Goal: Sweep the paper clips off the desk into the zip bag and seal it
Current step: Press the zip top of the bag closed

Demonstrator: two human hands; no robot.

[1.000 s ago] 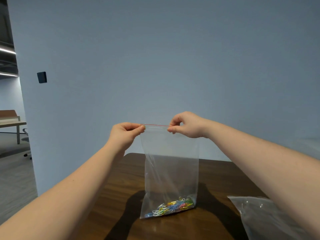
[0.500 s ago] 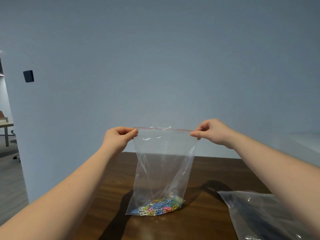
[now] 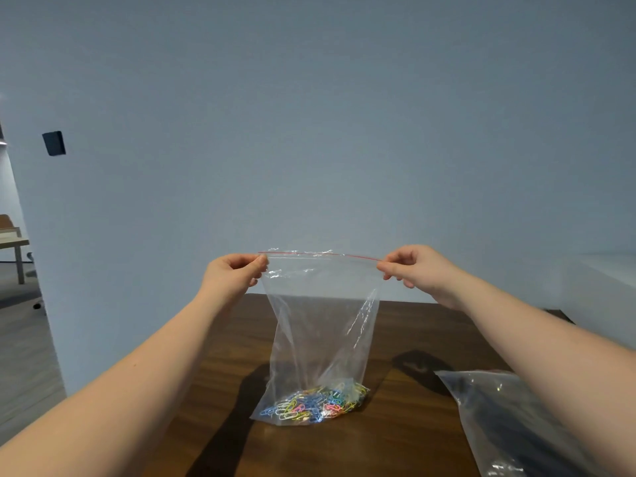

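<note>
A clear zip bag (image 3: 320, 325) with a red seal line stands upright on the dark wooden desk (image 3: 406, 438). A heap of coloured paper clips (image 3: 315, 404) lies in its bottom. My left hand (image 3: 232, 275) pinches the bag's top left corner. At the top right corner my right hand (image 3: 413, 268) pinches the other end of the strip. The top edge is stretched straight between both hands, above the desk. No loose clips show on the desk.
A second plastic bag (image 3: 509, 418) with something dark in it lies on the desk at the right. A grey-blue wall (image 3: 309, 132) rises just behind the desk. Far left, a floor and another table (image 3: 10, 242) are visible.
My right hand has slid rightward along the red strip from near the middle to the right corner. The bag's top is now drawn out to full width. My left hand kept its corner.
</note>
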